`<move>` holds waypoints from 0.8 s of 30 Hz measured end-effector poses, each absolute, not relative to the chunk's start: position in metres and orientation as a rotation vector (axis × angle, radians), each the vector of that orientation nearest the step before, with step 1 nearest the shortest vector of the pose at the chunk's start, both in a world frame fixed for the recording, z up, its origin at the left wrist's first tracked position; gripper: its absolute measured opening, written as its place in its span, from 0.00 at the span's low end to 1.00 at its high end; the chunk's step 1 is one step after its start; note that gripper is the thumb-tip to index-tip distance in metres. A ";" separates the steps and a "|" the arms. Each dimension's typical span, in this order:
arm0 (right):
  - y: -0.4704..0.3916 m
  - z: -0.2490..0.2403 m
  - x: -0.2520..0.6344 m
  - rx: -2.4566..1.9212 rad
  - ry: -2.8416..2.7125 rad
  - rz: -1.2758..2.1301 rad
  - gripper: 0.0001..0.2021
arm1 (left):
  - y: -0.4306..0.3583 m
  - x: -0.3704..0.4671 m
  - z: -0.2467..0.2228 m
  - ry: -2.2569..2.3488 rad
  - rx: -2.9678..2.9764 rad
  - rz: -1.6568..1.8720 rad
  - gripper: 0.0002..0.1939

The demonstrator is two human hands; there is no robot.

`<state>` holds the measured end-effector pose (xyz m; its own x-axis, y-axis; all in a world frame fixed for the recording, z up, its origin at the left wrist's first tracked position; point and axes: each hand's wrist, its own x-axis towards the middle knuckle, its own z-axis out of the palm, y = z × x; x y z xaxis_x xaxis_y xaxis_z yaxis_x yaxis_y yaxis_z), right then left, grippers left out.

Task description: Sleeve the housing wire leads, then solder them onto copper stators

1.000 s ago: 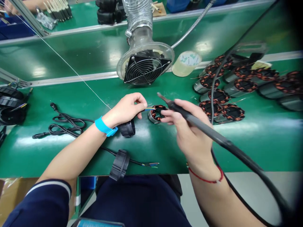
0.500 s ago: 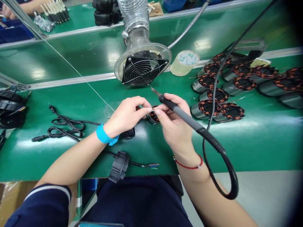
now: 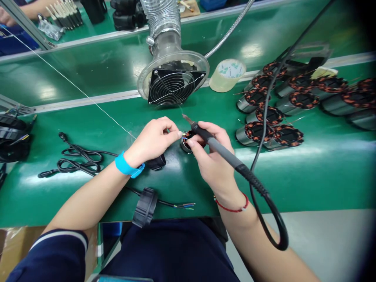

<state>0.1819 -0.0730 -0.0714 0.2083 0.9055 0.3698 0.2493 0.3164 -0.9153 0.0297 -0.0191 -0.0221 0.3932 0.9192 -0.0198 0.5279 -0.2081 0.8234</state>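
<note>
My right hand (image 3: 216, 156) grips a soldering iron (image 3: 225, 150), whose tip points up and away under the fan. A wisp of smoke shows near the tip. Below the iron, its thumb is close to the thin coloured wires (image 3: 184, 136) of a stator (image 3: 185, 146) wound with copper. My left hand (image 3: 155, 139) pinches thin wire ends at the stator's left. A pale thin strand (image 3: 96, 105), like solder wire, runs from the upper left to behind this hand. The stator stands on the green bench, partly hidden by my fingers.
A fume fan (image 3: 173, 87) on a duct hangs ahead. A tape roll (image 3: 226, 75) and several stators (image 3: 254, 133) stand at right. At left lie a black cable (image 3: 84, 154) and a black cap (image 3: 145, 205) with bare-ended wires. Another person's hand (image 3: 8, 16) is at upper left.
My fingertips have drawn slightly apart, so more of the stator and its coloured wires shows. The view has shifted slightly. The iron stays in my right hand.
</note>
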 end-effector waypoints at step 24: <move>-0.135 -0.090 0.220 -1.125 -1.382 0.409 0.16 | -0.038 0.042 -0.016 1.370 2.113 0.500 0.11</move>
